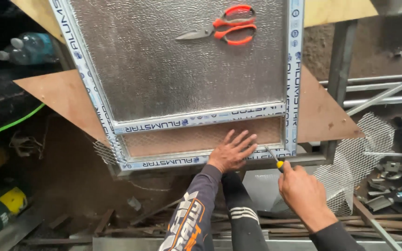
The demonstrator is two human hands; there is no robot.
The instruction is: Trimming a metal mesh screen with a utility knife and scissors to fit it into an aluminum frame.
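An aluminium frame (pixel 201 118) wrapped in blue-and-white film lies flat on a brown board (pixel 66 95). Its large upper panel (pixel 164 60) is embossed silver sheet. The narrow lower opening holds wire mesh (pixel 173 139). My left hand (pixel 232 151) presses flat, fingers spread, on the mesh and the frame's bottom rail. My right hand (pixel 303 193) grips a screwdriver (pixel 274 159) with a yellow handle, its tip touching the bottom rail near the frame's right corner. Orange-handled scissors (pixel 224 29) lie on the silver panel.
Loose mesh offcuts (pixel 359 153) hang at the right beside metal tubes (pixel 382 90) and small metal parts (pixel 382 186). Plastic bottles (pixel 29 49) lie at the upper left. A green cable (pixel 10 123) runs along the left. Metal scraps (pixel 131 218) litter the floor below.
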